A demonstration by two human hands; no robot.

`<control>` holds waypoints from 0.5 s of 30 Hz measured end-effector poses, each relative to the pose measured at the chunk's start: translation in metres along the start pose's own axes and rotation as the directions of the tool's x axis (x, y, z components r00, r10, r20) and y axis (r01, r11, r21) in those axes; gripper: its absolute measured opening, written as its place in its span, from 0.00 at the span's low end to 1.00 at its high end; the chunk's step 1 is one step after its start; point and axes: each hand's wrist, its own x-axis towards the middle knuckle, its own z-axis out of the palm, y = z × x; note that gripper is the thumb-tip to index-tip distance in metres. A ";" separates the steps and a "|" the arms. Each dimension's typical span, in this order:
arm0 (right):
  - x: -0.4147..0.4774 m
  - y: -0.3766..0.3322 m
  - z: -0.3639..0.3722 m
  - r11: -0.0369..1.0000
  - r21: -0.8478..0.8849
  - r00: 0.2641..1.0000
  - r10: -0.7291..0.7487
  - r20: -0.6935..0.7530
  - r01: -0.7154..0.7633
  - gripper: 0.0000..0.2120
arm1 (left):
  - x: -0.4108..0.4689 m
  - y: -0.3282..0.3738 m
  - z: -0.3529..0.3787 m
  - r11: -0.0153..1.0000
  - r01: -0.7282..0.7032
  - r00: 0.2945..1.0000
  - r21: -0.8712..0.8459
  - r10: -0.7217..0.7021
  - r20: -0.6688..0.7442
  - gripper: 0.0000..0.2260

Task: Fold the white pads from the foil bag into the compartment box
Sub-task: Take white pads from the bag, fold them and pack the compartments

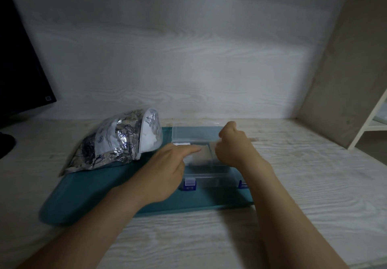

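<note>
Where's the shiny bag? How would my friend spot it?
Find the big teal mat on the pale wooden desk. On its far left corner lies the foil bag, left of the clear compartment box. Only it is crinkly silver.

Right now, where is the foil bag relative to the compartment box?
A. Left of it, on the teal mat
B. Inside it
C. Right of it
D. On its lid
A: the foil bag lies on the teal mat, left of the compartment box.
</note>
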 end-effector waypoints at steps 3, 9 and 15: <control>0.002 0.001 0.001 0.999 0.011 0.999 0.033 -0.011 -0.033 0.22 | 0.000 0.001 0.003 0.999 0.027 1.000 -0.023 -0.027 -0.008 0.25; 0.012 0.010 0.004 0.994 0.069 0.984 0.092 -0.155 -0.082 0.13 | 0.001 0.012 0.005 0.996 0.002 1.000 0.092 -0.004 0.021 0.24; 0.017 0.012 0.010 0.999 -0.006 0.982 0.050 -0.181 -0.052 0.14 | 0.000 0.013 0.000 0.986 0.012 0.999 0.169 -0.020 0.049 0.20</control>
